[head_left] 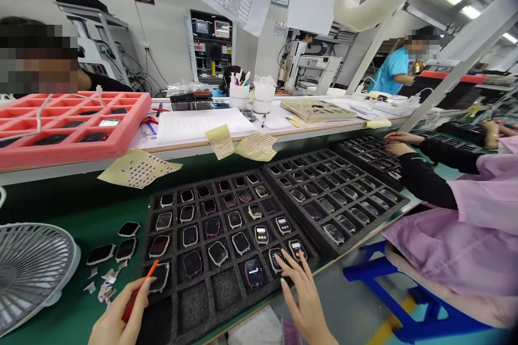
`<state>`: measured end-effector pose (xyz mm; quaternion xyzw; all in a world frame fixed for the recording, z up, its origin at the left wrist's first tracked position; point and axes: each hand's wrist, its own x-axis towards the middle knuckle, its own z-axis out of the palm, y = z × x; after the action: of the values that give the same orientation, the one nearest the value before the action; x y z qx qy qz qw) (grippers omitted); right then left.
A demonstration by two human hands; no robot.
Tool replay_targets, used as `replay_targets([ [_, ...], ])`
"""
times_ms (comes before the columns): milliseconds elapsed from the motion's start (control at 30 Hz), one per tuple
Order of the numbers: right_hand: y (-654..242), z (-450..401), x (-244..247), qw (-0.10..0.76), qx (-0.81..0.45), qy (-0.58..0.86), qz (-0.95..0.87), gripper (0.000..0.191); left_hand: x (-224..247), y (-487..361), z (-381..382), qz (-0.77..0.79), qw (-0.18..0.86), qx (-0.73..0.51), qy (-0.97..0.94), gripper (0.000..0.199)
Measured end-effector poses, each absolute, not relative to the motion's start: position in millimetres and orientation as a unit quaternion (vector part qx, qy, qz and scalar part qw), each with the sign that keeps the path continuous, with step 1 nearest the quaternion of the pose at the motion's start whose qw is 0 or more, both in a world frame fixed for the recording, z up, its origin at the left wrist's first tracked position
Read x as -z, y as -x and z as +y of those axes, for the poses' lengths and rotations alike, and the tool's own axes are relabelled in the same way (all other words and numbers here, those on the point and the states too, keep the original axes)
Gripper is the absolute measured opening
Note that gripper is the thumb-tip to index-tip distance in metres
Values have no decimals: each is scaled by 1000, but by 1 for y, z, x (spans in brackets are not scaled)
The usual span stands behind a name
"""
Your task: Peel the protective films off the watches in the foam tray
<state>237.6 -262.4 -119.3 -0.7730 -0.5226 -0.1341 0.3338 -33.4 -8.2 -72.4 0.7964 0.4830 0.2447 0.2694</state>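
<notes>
Fingers of the right hand spread wide, tips on or just over 2 smartwatches in the bottom rows of a black foam tray. Left hand pinches an orange stick between thumb and fingers, its tip at another watch in the tray's left column. Paper scraps lie on the green mat just left of the tray, near 3 loose watch screens.

Left hand curls low; right hand splays wide, apparently pressing down.
</notes>
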Motion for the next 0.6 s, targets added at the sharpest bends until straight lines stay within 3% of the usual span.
replay_targets([
  [233,-224,-258,108,481,231,693,-485,28,70,33,-9,457,278,-253,-806,45],
  [500,-179,-168,71,477,113,658,-571,32,62,36,-20,453,284,-287,-795,45],
  [600,-160,-127,59,401,64,657,-636,31,58,38,-25,456,301,-289,-786,45],
])
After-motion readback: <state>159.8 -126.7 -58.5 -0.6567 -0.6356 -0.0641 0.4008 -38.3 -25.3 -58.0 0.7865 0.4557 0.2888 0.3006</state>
